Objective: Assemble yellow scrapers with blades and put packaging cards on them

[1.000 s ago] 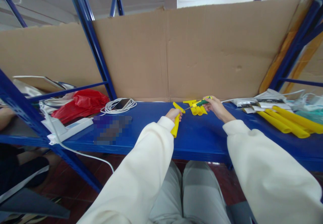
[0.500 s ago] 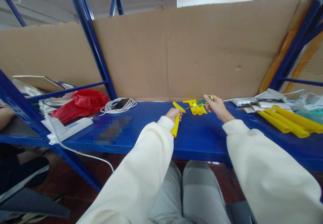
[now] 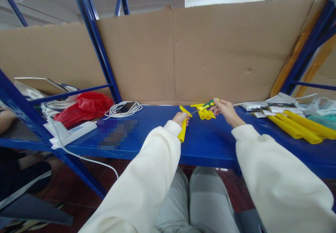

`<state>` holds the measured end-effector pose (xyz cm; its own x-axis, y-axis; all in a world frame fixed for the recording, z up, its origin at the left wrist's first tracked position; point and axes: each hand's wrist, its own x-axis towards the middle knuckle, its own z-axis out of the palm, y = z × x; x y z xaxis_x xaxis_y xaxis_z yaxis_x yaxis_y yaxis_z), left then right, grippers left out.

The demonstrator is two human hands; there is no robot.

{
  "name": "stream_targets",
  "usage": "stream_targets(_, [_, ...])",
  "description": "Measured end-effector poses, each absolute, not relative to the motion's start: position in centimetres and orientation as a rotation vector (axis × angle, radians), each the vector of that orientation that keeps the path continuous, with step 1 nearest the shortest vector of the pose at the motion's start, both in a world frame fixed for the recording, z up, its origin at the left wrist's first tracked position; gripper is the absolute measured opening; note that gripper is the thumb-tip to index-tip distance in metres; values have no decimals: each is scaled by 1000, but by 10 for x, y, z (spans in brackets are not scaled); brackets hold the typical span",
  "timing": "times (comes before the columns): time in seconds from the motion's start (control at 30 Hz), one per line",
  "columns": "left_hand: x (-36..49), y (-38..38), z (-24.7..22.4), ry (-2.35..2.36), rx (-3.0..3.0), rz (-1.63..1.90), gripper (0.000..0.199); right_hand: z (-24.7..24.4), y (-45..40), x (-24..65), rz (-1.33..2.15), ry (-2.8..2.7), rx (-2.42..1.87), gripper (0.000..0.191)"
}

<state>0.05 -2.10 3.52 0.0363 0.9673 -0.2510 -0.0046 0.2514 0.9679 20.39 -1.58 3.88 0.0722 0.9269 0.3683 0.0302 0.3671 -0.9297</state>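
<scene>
My left hand (image 3: 180, 118) is wrapped round a yellow plastic part (image 3: 182, 135) with a tube-like handle and a crosspiece at its top. My right hand (image 3: 224, 109) grips the green-and-yellow handle of a screwdriver (image 3: 209, 104). The screwdriver's shaft slants down to the left and its tip meets the yellow part beside my left fingers; the exact contact is too small to make out. Just behind, several similar yellow pieces (image 3: 204, 115) lie together on the blue shelf (image 3: 157, 138), partly behind the screwdriver.
Several longer yellow tubes (image 3: 301, 129) lie at the right by plastic packets (image 3: 275, 104). To the left are a coiled white cable (image 3: 123, 109), a red plastic bag (image 3: 84, 108) and a white power strip (image 3: 78, 133). A cardboard panel (image 3: 204, 54) backs the shelf; blue posts (image 3: 101, 50) frame it.
The screwdriver's handle has turned in my right hand, and the fingers have shifted to its back end. My left hand and the yellow part stay nearly still.
</scene>
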Motion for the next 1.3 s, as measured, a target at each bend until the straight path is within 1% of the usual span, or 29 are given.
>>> stream_targets(0.13, [1,-24,37,1282,1055,973,15,36,-13,203,718,-1320,-984,44])
stream_targets(0.43, [3,-28,40,1305,1100,960,23,36,-14,204,722,-1287,-1016,51])
stream_targets(0.53, [2,-27,39,1304,1097,974,24,37,-15,205,801,-1289,-961,50])
stream_targets(0.67, [2,-25,37,1308,1077,990,25,41,-19,204,1003,-1293,-846,40])
stream_targets(0.73, [2,-24,36,1309,1070,988,26,42,-20,204,1035,-1299,-821,39])
stream_targets(0.93, [2,-21,35,1304,1054,993,26,37,-14,206,911,-1275,-891,47])
stream_targets(1.3, [3,-17,32,1318,1060,998,26,36,-13,207,877,-1259,-913,48])
